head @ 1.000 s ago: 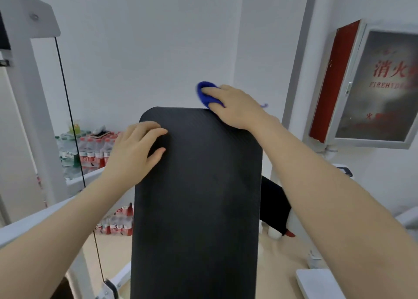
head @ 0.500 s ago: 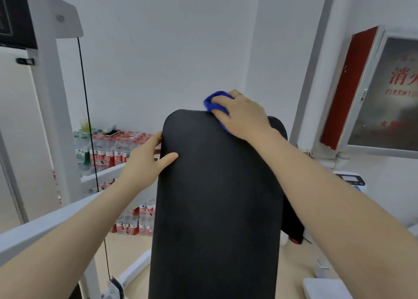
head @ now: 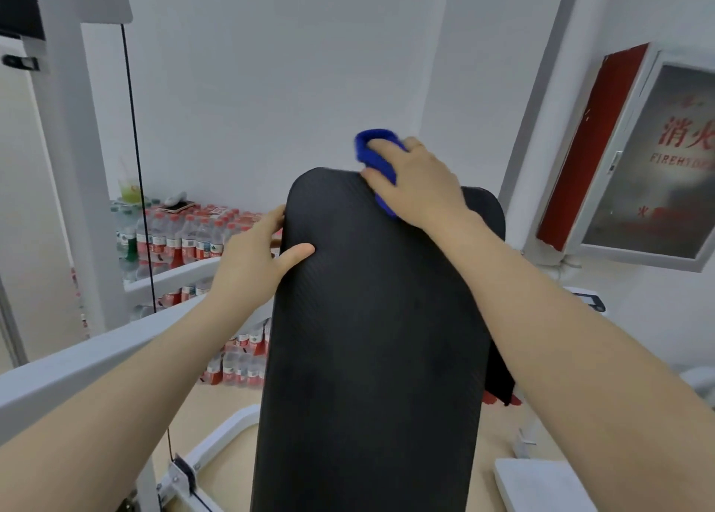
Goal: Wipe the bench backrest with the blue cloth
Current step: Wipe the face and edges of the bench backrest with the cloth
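At the left, behind a white machine frame (head: 73, 155) with a thin black cable (head: 133, 155), many water bottles (head: 185, 236) stand in packs against the wall. The left hand (head: 255, 263) holds the left edge of the backrest (head: 371, 356): the thumb lies on the front face and the fingers go around the side, so it grips the pad and seems to steady it.

The backrest is in the middle, a long black pad. Its long axis runs from the bottom of the view up and away from the person, and the rounded top end points toward the far wall. The surface looks padded and finely textured, so I think it gives a little under pressure and is not slippery.

The right hand (head: 419, 186) is at the top right of the pad and presses the blue cloth (head: 377, 155) on it, fingers curled over the cloth. The cloth looks soft, light and bunched; I judge it is best held gathered under the palm. A red fire hydrant cabinet (head: 634, 155) hangs at the right.
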`<state>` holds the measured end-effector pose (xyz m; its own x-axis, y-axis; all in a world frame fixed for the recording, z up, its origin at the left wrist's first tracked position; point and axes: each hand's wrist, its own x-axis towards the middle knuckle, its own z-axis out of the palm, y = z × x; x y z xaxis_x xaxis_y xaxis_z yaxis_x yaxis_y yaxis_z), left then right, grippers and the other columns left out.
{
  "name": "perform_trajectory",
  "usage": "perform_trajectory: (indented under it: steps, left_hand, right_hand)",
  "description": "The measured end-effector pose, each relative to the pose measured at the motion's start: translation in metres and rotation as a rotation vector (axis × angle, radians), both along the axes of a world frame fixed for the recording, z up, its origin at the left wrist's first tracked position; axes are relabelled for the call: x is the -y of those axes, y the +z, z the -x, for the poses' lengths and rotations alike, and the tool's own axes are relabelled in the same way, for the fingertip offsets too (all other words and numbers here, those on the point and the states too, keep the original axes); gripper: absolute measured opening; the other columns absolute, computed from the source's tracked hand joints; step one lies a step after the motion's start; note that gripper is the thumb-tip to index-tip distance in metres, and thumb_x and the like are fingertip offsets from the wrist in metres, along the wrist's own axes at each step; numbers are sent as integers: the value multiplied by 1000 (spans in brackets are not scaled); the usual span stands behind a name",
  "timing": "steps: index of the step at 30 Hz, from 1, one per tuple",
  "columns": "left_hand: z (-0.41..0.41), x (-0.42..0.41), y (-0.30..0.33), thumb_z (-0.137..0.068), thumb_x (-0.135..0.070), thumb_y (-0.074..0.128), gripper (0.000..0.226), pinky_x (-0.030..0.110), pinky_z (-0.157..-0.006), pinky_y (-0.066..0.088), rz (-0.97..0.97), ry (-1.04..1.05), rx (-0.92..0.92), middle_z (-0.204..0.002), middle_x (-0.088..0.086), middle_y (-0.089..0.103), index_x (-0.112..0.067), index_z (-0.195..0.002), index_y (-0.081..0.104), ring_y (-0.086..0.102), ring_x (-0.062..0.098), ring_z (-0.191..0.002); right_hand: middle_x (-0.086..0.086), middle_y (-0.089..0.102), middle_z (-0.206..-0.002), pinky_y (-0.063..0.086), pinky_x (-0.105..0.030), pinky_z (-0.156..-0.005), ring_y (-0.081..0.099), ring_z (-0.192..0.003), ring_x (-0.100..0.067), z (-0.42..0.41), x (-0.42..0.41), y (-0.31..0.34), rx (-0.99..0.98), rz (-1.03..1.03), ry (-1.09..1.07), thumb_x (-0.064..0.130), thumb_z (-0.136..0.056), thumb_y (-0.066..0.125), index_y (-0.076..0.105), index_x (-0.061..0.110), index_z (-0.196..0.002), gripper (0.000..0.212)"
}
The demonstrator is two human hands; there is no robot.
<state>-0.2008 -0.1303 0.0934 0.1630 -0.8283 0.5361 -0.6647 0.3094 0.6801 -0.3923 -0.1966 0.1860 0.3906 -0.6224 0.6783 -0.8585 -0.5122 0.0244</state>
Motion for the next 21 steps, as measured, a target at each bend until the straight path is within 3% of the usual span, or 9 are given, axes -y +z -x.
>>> perform_trajectory:
  steps: [3, 6, 10, 13, 15, 18, 21]
  left_hand:
    - [-3, 3, -7, -86, -38, 59, 63, 42, -101, 41, 11, 3, 7, -137, -1, 51, -26, -142, 33, 52, 23, -122]
    - [0, 6, -11, -86, -39, 58, 62, 42, -96, 45, 37, 9, 4, -134, -2, 54, -28, -142, 33, 54, 23, -118]
    - [-2, 1, -18, -89, -29, 56, 55, 27, -90, 43, 14, -116, -131, -129, -7, 53, -23, -139, 35, 52, 13, -116]
    - [-17, -11, -35, -88, -30, 57, 49, 24, -94, 41, -164, -234, -171, -125, -10, 54, -20, -134, 44, 52, 8, -114]
    - [-27, -20, -56, -86, -33, 61, 45, 21, -88, 44, -305, -239, -130, -121, -5, 60, -18, -127, 53, 57, 7, -103]
    - [-31, -34, -97, -82, -40, 63, 49, 30, -92, 49, -431, -226, -78, -120, -2, 64, -16, -124, 57, 61, 11, -102]
    - [-25, -42, -128, -84, -46, 57, 51, 33, -90, 51, -413, -168, -119, -118, 1, 65, -14, -123, 58, 62, 13, -100]
  right_hand:
    - [-7, 48, -119, 46, -34, -75, 56, -92, -27, -2, 0, -5, 79, 40, -109, 42, -99, 33, 45, 28, -131, 38]
    - [-6, 48, -118, 41, -30, -69, 55, -89, -24, -54, 1, -5, -6, 89, -36, 38, -100, 32, 49, 27, -129, 35]
    - [0, 52, -115, 38, -28, -66, 54, -94, -20, -120, 0, -14, -408, 214, 69, 45, -98, 33, 55, 32, -121, 35]
    - [3, 54, -116, 36, -33, -80, 50, -103, -21, -112, -4, -20, -631, 221, 113, 51, -95, 34, 62, 31, -111, 38]
    - [3, 57, -111, 34, -41, -86, 49, -102, -23, -105, -11, -25, -706, 270, 112, 55, -93, 33, 67, 27, -99, 44]
    - [1, 62, -96, 33, -47, -91, 52, -89, -24, -111, -26, -50, -799, 331, 136, 47, -93, 37, 70, 21, -86, 42]
    - [0, 63, -101, 34, -45, -91, 51, -89, -25, -113, -43, -86, -920, 297, 178, 37, -93, 38, 70, 21, -92, 36]
